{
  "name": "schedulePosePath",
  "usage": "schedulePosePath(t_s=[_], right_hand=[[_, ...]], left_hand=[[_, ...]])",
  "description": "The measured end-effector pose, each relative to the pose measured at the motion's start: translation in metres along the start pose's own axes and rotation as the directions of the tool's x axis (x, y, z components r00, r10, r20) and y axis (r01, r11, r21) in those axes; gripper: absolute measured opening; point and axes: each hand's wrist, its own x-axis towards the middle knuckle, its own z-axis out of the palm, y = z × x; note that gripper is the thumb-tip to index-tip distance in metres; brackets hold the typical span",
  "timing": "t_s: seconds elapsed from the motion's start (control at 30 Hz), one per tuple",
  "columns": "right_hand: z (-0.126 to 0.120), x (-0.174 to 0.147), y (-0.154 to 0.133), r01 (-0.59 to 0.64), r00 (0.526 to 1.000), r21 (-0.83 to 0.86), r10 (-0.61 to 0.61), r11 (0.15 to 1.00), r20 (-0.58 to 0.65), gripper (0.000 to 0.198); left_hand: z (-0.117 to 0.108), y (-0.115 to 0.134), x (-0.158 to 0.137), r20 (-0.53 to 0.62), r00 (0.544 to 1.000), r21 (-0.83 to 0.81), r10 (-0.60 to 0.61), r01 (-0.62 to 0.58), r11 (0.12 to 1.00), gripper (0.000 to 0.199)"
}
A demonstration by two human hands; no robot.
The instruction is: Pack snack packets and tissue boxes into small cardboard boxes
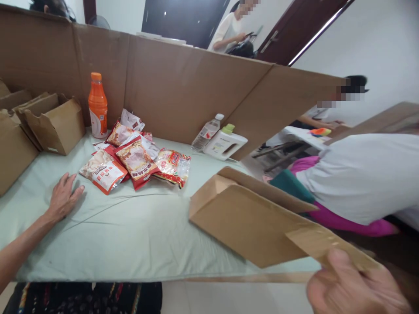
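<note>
My left hand (64, 197) rests on the pale green cloth (131, 235), fingers spread, holding nothing. Just beyond its fingertips lies a pile of snack packets, with an orange-and-white packet (104, 171) nearest. A red packet (136, 161) and a clear-edged red packet (173, 165) lie further right in that pile. At the lower right my right hand (356, 283) is closed on a flap of a cardboard box (248, 222), thumb on top. The box sits tilted at the table's right side. Its inside is mostly hidden.
An orange bottle (98, 107) stands at the back left beside small cardboard boxes (62, 122). A clear bottle (207, 133) and a white jug (225, 143) stand at the back right. A cardboard wall (183, 87) lines the back. A person in white (363, 179) is close on the right.
</note>
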Motion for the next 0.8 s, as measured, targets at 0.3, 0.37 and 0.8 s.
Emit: schedulePosePath(t_s=[0.3,0.37,0.8], right_hand=[[0.005,-0.117,-0.066,-0.116,0.737,0.356,-0.16,0.927,0.657,0.02],[0.01,-0.116,-0.079,0.012,0.522,0.439,-0.38,0.898,0.763,0.019],[0.055,-0.094,-0.179,0.399,-0.053,0.634,-0.673,0.663,0.737,0.017]], left_hand=[[-0.034,0.062,-0.091,0.203,0.884,-0.464,0.422,-0.293,0.836,0.124],[-0.04,0.064,-0.107,0.278,0.845,-0.563,0.456,-0.241,0.791,0.135],[-0.046,0.067,-0.088,0.306,0.746,-0.723,0.592,-0.222,0.654,0.123]])
